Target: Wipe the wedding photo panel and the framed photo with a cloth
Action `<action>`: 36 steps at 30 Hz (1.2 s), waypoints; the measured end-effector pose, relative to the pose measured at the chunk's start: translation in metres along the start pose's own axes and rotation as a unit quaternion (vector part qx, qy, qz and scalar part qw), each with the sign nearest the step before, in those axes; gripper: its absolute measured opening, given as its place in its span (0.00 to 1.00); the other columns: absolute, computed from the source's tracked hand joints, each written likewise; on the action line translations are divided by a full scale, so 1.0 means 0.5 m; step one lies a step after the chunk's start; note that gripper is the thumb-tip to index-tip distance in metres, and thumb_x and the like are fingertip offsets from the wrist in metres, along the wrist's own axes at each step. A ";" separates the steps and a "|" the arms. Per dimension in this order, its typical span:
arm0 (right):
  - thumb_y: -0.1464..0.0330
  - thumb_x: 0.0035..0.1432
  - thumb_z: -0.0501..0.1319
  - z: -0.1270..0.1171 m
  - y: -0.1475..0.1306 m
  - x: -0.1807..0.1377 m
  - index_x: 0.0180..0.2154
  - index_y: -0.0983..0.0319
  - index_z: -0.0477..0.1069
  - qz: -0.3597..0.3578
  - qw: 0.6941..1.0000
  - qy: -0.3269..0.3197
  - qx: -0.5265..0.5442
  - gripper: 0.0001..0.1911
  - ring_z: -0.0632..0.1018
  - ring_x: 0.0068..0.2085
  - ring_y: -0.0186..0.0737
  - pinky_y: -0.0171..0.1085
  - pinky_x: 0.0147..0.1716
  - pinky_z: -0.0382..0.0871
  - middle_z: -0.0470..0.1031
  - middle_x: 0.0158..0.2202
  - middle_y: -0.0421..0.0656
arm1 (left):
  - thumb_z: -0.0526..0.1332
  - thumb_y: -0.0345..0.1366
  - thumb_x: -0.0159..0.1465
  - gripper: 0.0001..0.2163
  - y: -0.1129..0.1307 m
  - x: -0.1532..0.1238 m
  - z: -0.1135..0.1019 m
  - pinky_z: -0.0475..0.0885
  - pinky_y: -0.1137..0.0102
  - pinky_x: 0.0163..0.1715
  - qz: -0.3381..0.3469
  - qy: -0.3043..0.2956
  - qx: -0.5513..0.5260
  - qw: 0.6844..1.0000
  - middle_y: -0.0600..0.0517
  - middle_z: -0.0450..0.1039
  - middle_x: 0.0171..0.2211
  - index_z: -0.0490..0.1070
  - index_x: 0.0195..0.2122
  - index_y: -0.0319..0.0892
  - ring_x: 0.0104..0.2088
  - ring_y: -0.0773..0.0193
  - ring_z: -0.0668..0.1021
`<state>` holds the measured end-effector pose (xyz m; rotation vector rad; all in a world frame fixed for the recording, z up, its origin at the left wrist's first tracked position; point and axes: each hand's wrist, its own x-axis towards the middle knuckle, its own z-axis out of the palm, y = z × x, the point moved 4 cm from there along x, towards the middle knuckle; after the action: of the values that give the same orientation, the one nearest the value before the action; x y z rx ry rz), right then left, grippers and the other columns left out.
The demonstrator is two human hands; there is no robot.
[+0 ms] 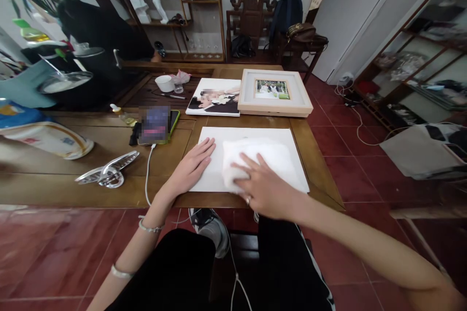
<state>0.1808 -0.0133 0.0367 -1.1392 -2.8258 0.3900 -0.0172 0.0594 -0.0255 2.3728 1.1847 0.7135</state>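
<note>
A white rectangular panel (215, 180) lies flat near the table's front edge. My left hand (191, 167) rests on its left side, fingers stretched out and flat. A soft white cloth (270, 150) covers much of the panel's middle. Over the cloth's near left part, my right hand (260, 184) presses down with bent, parted fingers that grip it; the fingers and cloth are slightly blurred. Beyond the panel lie a photo print (215, 102) and a pale wooden picture frame (306, 102) with a small photo in it.
To the left on the wooden table (44, 180) are a silvery winged ornament (109, 170), a phone (155, 126) on a white cable, a small dropper bottle (123, 115) and a tissue pack (47, 136). A white bowl (165, 83) stands farther back. A person in black sits at the far left.
</note>
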 end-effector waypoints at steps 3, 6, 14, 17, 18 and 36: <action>0.70 0.64 0.52 -0.015 0.068 0.072 0.52 0.61 0.72 0.049 0.998 0.032 -0.020 0.17 0.52 0.68 0.60 0.69 0.60 0.48 0.62 0.64 0.51 | 0.45 0.44 0.72 0.23 0.000 0.001 0.000 0.49 0.55 0.67 -0.006 -0.001 -0.002 1.000 0.47 0.54 0.67 0.60 0.64 0.41 0.68 0.56 0.55; 0.69 0.66 0.51 -0.017 0.112 0.130 0.55 0.62 0.70 0.085 0.993 0.058 -0.058 0.19 0.53 0.67 0.62 0.70 0.59 0.47 0.62 0.65 0.52 | 0.45 0.44 0.72 0.24 0.000 0.001 0.000 0.49 0.55 0.67 -0.008 0.004 -0.002 1.000 0.47 0.54 0.67 0.59 0.65 0.40 0.68 0.57 0.56; 0.69 0.62 0.55 0.018 0.004 0.072 0.54 0.59 0.73 0.004 0.996 0.032 -0.088 0.19 0.51 0.67 0.67 0.71 0.60 0.42 0.59 0.65 0.54 | 0.45 0.43 0.72 0.23 -0.002 0.001 0.001 0.50 0.54 0.67 -0.008 0.012 -0.007 1.000 0.46 0.55 0.67 0.60 0.64 0.40 0.67 0.56 0.58; 0.68 0.60 0.58 0.025 -0.070 0.005 0.50 0.57 0.75 -0.056 0.997 0.009 -0.051 0.17 0.52 0.67 0.68 0.71 0.60 0.43 0.59 0.65 0.53 | 0.45 0.43 0.72 0.22 -0.001 0.001 -0.001 0.52 0.54 0.67 -0.006 0.026 -0.019 0.999 0.46 0.57 0.66 0.61 0.63 0.41 0.66 0.56 0.59; 0.67 0.59 0.59 0.026 -0.085 -0.011 0.49 0.57 0.76 -0.067 0.997 0.001 -0.040 0.17 0.53 0.67 0.68 0.71 0.60 0.44 0.59 0.65 0.53 | 0.45 0.43 0.72 0.22 0.000 0.001 -0.002 0.52 0.53 0.66 -0.007 0.030 -0.023 0.999 0.46 0.58 0.66 0.62 0.63 0.41 0.66 0.56 0.60; 0.69 0.63 0.54 0.015 0.025 0.129 0.54 0.61 0.72 0.037 0.994 0.045 -0.093 0.19 0.53 0.67 0.66 0.70 0.60 0.44 0.60 0.65 0.55 | 0.45 0.42 0.71 0.22 0.000 0.000 -0.003 0.54 0.56 0.66 -0.017 0.035 -0.029 0.999 0.47 0.60 0.65 0.62 0.63 0.42 0.66 0.56 0.61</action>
<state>0.1414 0.0383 0.0241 -1.2631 -2.7946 0.0769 -0.0179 0.0596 -0.0240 2.2916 1.2133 0.8150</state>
